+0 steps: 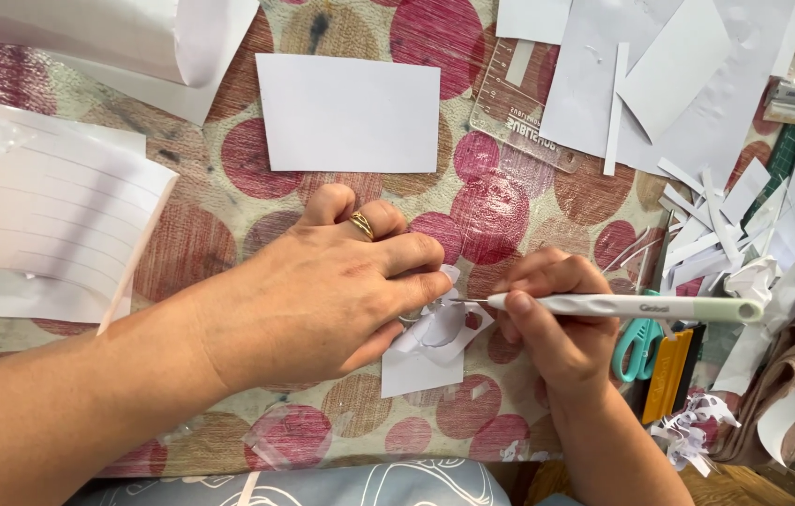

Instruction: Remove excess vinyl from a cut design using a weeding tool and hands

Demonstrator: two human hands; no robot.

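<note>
Left hand (322,290) lies flat, fingers together, pinning a small white paper piece (426,351) to the spotted tablecloth (201,244). Right hand (557,328) is clamped on a white craft knife (622,306), tip at the paper. Looks mid-cut: curved flaps lifted, offcut strips (707,234) piled, rest uncut.

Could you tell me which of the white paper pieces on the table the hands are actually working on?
The small cut-out piece under the left hand, met by the right hand's white tool; the plain rectangle lies untouched.
</note>
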